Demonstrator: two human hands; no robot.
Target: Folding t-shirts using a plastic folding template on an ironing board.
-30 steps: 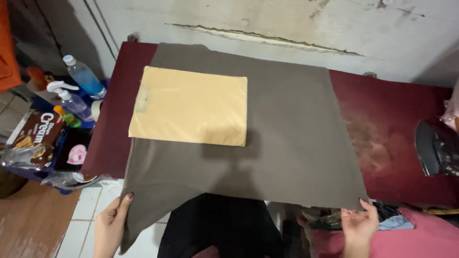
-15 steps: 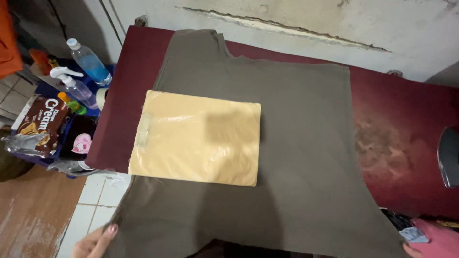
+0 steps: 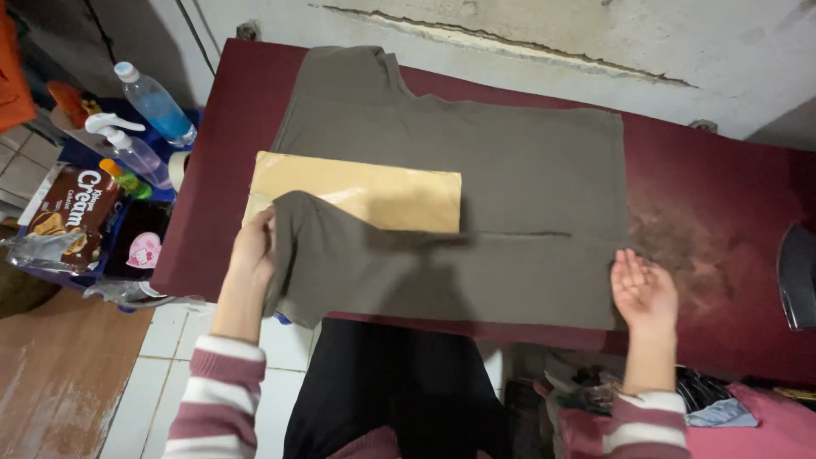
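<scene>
1 olive-grey garment [image 3: 476, 161] lies spread flat on the dark red bench [image 3: 722, 221], its lower edge folded up over the near part of a tan card [image 3: 374, 191] that lies on the cloth. The card is a flat rectangle, glossy on top, with its left end and upper strip still bare.

The left hand [image 3: 255, 246] is closed on the left corner of the folded edge, fingers pinching the cloth just over the card's left end. The right hand [image 3: 643, 287] is open, palm up and fingers loosely spread, touching the right end of the same fold at the garment's edge; it grips nothing. Both arms wear sleeves striped pink and white.

Left of the bench, below its edge, stand 2 clear bottles: a water bottle [image 3: 155, 104] with blue liquid and a pale cap, and a spray bottle [image 3: 127, 149] with a white trigger head. Beside them lies a brown snack packet [image 3: 72, 212] with white lettering and a picture of biscuits, and a small pink round item [image 3: 144, 251] just to its right. A dark iron [image 3: 797, 274] sits at the bench's right edge, partly cut off.
</scene>
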